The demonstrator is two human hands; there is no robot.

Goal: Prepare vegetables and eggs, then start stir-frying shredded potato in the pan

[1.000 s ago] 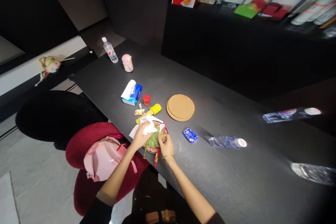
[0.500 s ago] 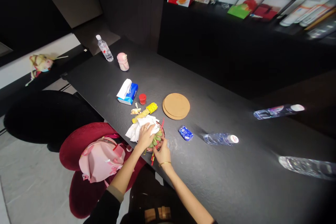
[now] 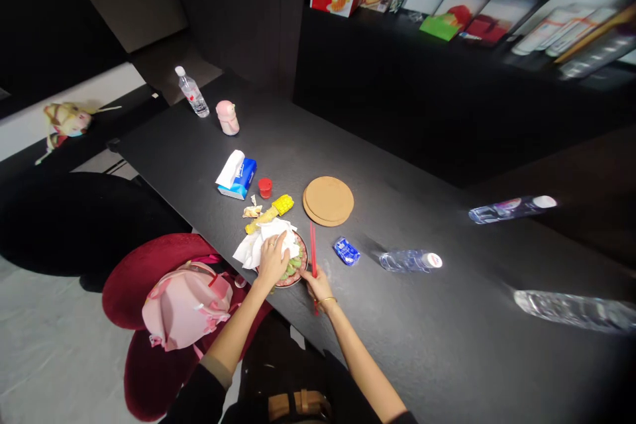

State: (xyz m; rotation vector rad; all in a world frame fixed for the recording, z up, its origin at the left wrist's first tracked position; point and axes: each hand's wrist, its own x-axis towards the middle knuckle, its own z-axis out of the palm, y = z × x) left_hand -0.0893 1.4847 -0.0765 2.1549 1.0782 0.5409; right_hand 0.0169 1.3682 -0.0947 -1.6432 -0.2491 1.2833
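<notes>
From afar I'm watching the left hand (image 3: 272,264) lying palm-down over crumpled, papery tissues (image 3: 246,253) and ribbed green pieces (image 3: 293,268), its fingers half bent; I can't tell whether they're pinching anything. These are sitting on a round, patterned plate (image 3: 305,253) by the worktop's (image 3: 422,358) near edge. At the plate's right rim I'm seeing the right hand (image 3: 318,286) partly curled, crossing over slim, straight red chopsticks (image 3: 313,245); thumb and forefinger are standing apart, and I can't tell whether the fingers are gripping. Toward the worktop's far edge, smooth flat tan discs (image 3: 328,199) are stacking up. Left of them a knobbly yellow corn cob (image 3: 281,204) is lying slantwise, just beyond the tissues, while a shiny blue packet (image 3: 346,251) is resting right of the chopsticks.
</notes>
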